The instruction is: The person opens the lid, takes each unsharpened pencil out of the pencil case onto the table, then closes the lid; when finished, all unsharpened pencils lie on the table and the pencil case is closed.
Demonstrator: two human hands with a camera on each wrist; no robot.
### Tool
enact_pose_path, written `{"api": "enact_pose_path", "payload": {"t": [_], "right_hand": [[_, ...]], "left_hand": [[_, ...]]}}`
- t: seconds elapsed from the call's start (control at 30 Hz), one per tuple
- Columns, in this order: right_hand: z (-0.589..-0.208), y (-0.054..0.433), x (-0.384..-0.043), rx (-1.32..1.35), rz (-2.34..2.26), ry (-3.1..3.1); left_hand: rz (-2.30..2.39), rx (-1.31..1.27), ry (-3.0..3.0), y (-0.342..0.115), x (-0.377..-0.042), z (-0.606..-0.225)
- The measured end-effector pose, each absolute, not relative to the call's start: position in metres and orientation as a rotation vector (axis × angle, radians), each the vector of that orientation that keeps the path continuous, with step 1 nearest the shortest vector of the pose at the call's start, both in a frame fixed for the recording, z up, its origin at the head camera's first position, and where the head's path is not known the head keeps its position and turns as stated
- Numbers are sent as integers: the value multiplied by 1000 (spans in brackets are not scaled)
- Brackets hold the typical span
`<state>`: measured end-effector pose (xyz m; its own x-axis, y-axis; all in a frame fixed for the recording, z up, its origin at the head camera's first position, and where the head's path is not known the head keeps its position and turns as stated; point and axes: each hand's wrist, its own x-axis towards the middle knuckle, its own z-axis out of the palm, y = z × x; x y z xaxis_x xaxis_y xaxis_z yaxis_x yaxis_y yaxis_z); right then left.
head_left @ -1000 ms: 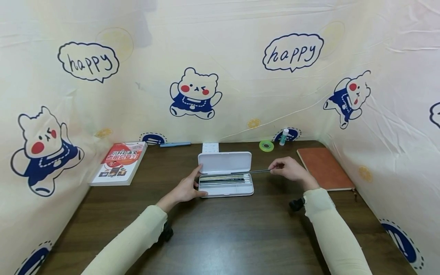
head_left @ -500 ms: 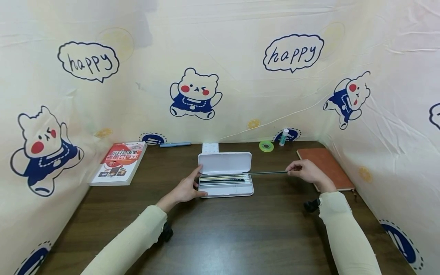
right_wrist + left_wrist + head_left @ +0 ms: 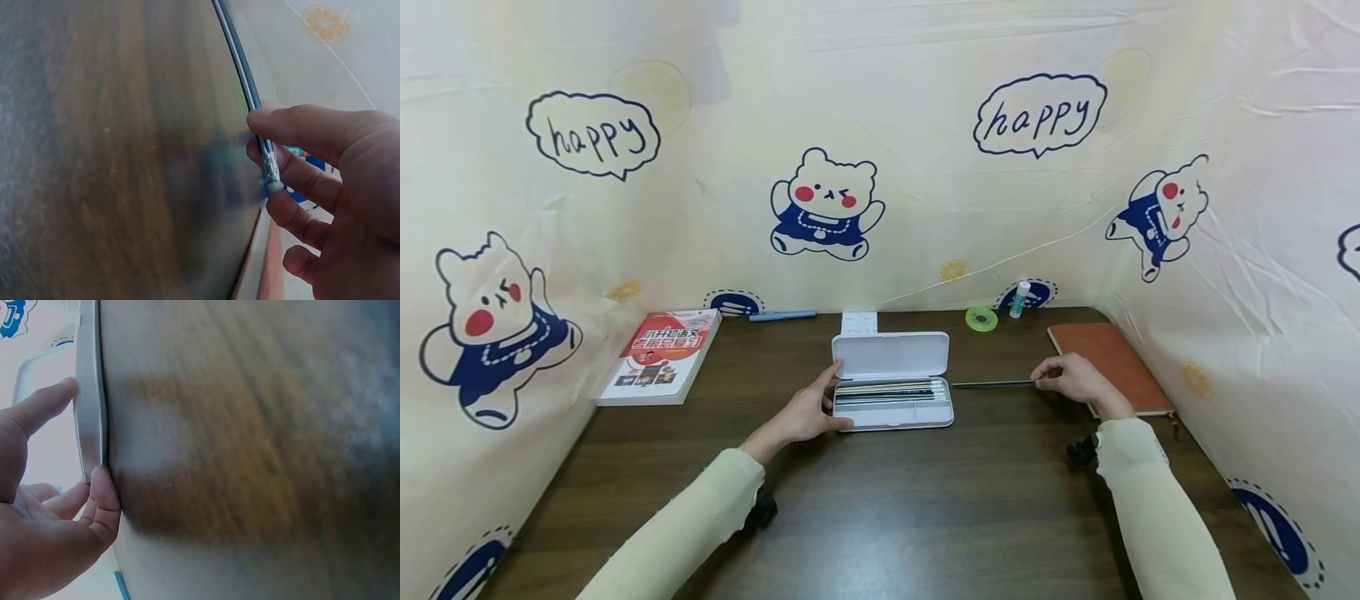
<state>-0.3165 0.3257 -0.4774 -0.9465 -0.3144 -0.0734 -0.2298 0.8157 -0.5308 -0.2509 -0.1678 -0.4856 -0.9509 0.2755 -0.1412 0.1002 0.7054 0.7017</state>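
A white pencil case (image 3: 891,337) lies with its lid raised on the dark table. Several pencils (image 3: 887,392) rest inside, their white ends toward the right. My left hand (image 3: 805,412) grips the case at its left end, thumb at the front edge, fingers toward the back; the left wrist view shows that hand (image 3: 56,519) against the case's side (image 3: 90,394). To the right of the case, my right hand (image 3: 1070,379) pinches a dark pencil (image 3: 996,384) near its eraser end, close above the table. That silver-ferruled end (image 3: 270,167) shows in the right wrist view.
A brown notebook (image 3: 1108,362) lies beyond the right hand. Green tape (image 3: 981,318) and a glue stick (image 3: 1019,300) stand at the back right. A white-red book (image 3: 658,358) lies left, a blue pen (image 3: 782,316) and a white card (image 3: 859,322) along the back.
The right hand has drawn the pencil rightward out of the pencil case and slightly lowered it, so its far end is now just past the case's right edge. The left hand stays put.
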Motion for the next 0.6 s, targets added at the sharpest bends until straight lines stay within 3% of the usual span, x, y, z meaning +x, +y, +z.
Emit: {"api": "enact_pose_path", "payload": {"t": [0.6], "right_hand": [[-478, 315, -318, -405, -771, 2851]], "left_hand": [[1081, 321, 2685, -169, -251, -488]]}}
